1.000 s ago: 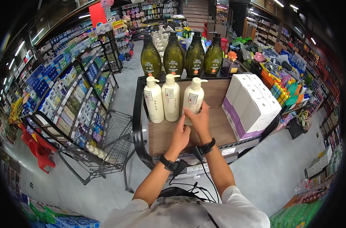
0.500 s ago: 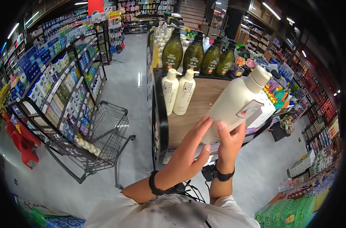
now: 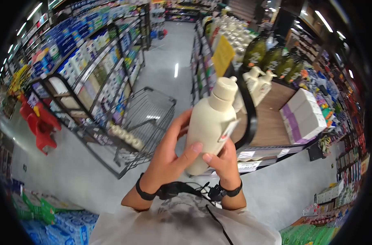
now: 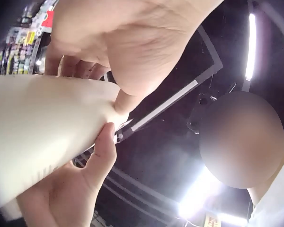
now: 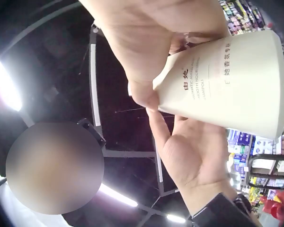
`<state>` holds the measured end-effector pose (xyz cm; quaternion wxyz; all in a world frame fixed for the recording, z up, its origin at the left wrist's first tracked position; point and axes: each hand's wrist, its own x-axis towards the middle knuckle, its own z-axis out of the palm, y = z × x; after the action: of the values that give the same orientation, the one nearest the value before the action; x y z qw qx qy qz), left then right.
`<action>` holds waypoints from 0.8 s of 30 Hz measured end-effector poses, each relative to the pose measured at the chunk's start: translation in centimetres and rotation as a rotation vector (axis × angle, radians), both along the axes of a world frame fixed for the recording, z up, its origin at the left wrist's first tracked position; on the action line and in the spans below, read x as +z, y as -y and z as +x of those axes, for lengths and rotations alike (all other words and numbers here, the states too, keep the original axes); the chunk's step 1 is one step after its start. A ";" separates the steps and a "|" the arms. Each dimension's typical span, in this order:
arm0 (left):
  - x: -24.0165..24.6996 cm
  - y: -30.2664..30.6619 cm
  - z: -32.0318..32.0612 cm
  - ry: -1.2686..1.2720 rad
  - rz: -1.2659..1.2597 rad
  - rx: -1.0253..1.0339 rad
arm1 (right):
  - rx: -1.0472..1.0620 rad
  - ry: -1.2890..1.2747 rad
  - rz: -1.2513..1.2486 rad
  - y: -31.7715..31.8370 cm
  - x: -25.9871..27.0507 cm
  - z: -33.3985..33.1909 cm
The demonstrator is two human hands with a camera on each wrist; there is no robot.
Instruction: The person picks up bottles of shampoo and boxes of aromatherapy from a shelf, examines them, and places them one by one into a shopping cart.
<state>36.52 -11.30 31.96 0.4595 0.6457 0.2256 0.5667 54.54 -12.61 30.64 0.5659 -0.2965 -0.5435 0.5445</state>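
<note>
Both hands hold a cream pump bottle upright in front of my chest. My left hand wraps its left side, thumb across the front. Cupping the lower right side is my right hand, thumb on the front near a small label. In the left wrist view the left hand presses on the bottle from above. The right wrist view shows the right hand gripping the printed bottle, with the left hand under it.
A wire shopping cart stands just left of the bottle, with a stocked shelf rack behind it. To the right, a wooden display shelf carries two cream bottles, dark green bottles and white boxes. Red stools stand far left.
The bottle has come off the display shelf, moved left and closer to my chest, and stands more upright. My view has swung left toward the cart.
</note>
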 end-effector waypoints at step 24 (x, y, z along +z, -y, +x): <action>-10.1 -12.0 -21.1 -0.395 -0.241 0.883 | 0.798 0.521 0.127 -26.0 -14.0 -24.6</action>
<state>15.43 0.66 21.82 0.1954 0.5257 0.6243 0.5438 29.96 13.41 16.66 0.1749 -0.1562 -0.7707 0.5924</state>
